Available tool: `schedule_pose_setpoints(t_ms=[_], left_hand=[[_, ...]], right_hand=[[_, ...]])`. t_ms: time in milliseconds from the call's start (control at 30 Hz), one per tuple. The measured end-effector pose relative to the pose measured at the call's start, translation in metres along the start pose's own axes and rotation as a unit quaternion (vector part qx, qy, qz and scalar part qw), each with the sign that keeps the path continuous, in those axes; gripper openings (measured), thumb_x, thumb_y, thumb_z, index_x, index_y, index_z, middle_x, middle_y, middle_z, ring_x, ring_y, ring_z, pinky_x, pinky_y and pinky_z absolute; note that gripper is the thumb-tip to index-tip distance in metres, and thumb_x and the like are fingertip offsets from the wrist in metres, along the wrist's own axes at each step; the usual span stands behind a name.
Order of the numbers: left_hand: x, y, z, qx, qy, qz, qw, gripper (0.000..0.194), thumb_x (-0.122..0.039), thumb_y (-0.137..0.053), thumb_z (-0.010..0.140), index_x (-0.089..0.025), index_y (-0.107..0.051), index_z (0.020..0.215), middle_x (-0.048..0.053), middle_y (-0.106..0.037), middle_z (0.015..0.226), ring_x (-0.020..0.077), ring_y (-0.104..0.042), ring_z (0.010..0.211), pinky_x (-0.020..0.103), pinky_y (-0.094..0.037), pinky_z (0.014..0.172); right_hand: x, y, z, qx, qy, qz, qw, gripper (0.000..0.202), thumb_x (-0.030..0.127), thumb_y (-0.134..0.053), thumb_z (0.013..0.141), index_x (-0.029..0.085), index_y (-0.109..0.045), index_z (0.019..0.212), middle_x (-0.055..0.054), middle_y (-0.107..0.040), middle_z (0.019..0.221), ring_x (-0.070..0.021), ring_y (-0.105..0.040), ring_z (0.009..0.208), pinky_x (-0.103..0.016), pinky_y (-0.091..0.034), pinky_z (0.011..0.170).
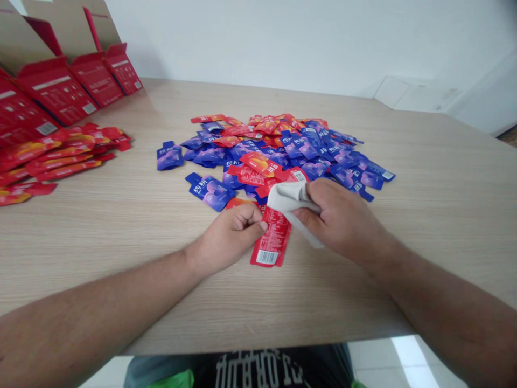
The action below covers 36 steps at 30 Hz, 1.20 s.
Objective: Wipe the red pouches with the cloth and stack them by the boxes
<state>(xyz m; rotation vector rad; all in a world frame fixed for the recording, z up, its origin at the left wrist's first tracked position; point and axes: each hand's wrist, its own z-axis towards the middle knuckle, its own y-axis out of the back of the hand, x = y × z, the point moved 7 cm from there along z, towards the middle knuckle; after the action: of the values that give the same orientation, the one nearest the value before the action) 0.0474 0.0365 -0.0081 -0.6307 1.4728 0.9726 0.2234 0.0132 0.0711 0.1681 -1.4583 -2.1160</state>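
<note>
A red sachet [271,242] with white print and a barcode lies at the near edge of the pile, the edge of another showing beneath it. My left hand [239,231] is closed, pinching its left side between thumb and fingers. In my right hand [339,215] is a folded white cloth [288,198], its end hanging over the sachet's upper part. The cloth hides that part of the sachet. Just beyond both hands spreads a loose heap of blue sachets [212,191] and red-orange sachets [262,163].
At the left, red-orange sachets [67,153] lie stacked in front of open red cartons [60,89] with raised flaps. A white wall [283,43] borders the wooden table [121,226] at the back. A white panel [416,94] sits at the back right.
</note>
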Motion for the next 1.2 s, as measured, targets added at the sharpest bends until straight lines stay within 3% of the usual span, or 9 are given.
schedule_pose_setpoints(t_ms=[100, 200, 400, 567, 733, 933, 1100, 1200], left_hand=[[-0.002, 0.000, 0.000, 0.004, 0.008, -0.005, 1.000, 0.022, -0.033, -0.067, 0.092, -0.017, -0.058, 0.080, 0.000, -0.062, 0.077, 0.0128, -0.053, 0.070, 0.025, -0.043, 0.066], [-0.001, 0.001, -0.001, 0.001, 0.021, -0.026, 0.999, 0.024, -0.034, -0.072, 0.088, -0.017, -0.058, 0.079, -0.001, -0.062, 0.076, 0.0125, -0.053, 0.069, 0.025, -0.043, 0.064], [0.002, 0.003, 0.000, -0.012, 0.031, -0.010, 0.999, 0.024, -0.035, -0.065, 0.093, -0.017, -0.056, 0.079, -0.004, -0.053, 0.068, 0.0102, -0.043, 0.061, 0.023, -0.036, 0.058], [0.003, 0.002, 0.001, -0.006, 0.030, -0.022, 0.999, 0.021, -0.032, -0.069, 0.089, -0.017, -0.057, 0.079, -0.001, -0.060, 0.076, 0.0123, -0.051, 0.068, 0.025, -0.040, 0.063], [0.002, 0.003, 0.000, -0.010, 0.037, -0.015, 0.999, 0.024, -0.034, -0.066, 0.092, -0.017, -0.055, 0.078, -0.003, -0.053, 0.069, 0.0102, -0.042, 0.061, 0.023, -0.035, 0.057], [0.004, 0.001, 0.000, -0.008, 0.037, -0.056, 0.998, 0.023, -0.032, -0.068, 0.090, -0.017, -0.055, 0.078, -0.003, -0.055, 0.071, 0.0104, -0.045, 0.062, 0.023, -0.036, 0.057], [0.011, 0.002, 0.001, -0.012, 0.046, -0.068, 0.997, 0.027, -0.037, -0.069, 0.091, -0.018, -0.054, 0.079, -0.004, -0.052, 0.068, 0.0094, -0.042, 0.058, 0.022, -0.032, 0.054], [0.014, 0.002, 0.002, -0.001, 0.048, -0.090, 0.995, 0.028, -0.039, -0.070, 0.090, -0.018, -0.054, 0.080, -0.004, -0.051, 0.067, 0.0090, -0.042, 0.056, 0.022, -0.031, 0.052]], right_hand=[[0.021, -0.010, -0.008, 0.049, 0.055, -0.037, 0.997, 0.010, 0.026, -0.060, 0.098, 0.019, -0.060, 0.105, -0.010, -0.067, 0.102, -0.0261, -0.063, 0.094, -0.037, -0.047, 0.077], [0.029, -0.017, -0.011, 0.094, 0.088, -0.036, 0.991, 0.011, 0.027, -0.062, 0.097, 0.020, -0.062, 0.105, -0.010, -0.067, 0.102, -0.0256, -0.063, 0.092, -0.036, -0.047, 0.077], [0.010, -0.012, -0.003, 0.038, 0.048, -0.048, 0.997, 0.012, 0.028, -0.061, 0.098, 0.018, -0.062, 0.104, -0.012, -0.067, 0.104, -0.0262, -0.063, 0.095, -0.036, -0.047, 0.078], [0.022, -0.023, -0.009, 0.110, 0.100, -0.023, 0.989, 0.010, 0.029, -0.061, 0.098, 0.020, -0.062, 0.101, -0.007, -0.065, 0.098, -0.0228, -0.062, 0.085, -0.034, -0.044, 0.072], [0.009, -0.015, -0.004, 0.058, 0.050, -0.043, 0.996, 0.011, 0.029, -0.060, 0.098, 0.018, -0.062, 0.101, -0.010, -0.066, 0.101, -0.0251, -0.061, 0.092, -0.035, -0.045, 0.076], [0.025, -0.023, -0.010, 0.115, 0.124, -0.014, 0.986, 0.008, 0.028, -0.061, 0.098, 0.020, -0.063, 0.099, -0.007, -0.065, 0.097, -0.0215, -0.060, 0.084, -0.033, -0.043, 0.071], [0.010, -0.016, -0.004, 0.058, 0.055, -0.043, 0.996, 0.013, 0.030, -0.059, 0.099, 0.018, -0.063, 0.103, -0.011, -0.065, 0.102, -0.0259, -0.061, 0.092, -0.036, -0.045, 0.076], [0.019, -0.022, -0.008, 0.089, 0.095, -0.027, 0.991, 0.011, 0.029, -0.060, 0.098, 0.019, -0.063, 0.100, -0.009, -0.065, 0.100, -0.0237, -0.060, 0.088, -0.035, -0.045, 0.074]])
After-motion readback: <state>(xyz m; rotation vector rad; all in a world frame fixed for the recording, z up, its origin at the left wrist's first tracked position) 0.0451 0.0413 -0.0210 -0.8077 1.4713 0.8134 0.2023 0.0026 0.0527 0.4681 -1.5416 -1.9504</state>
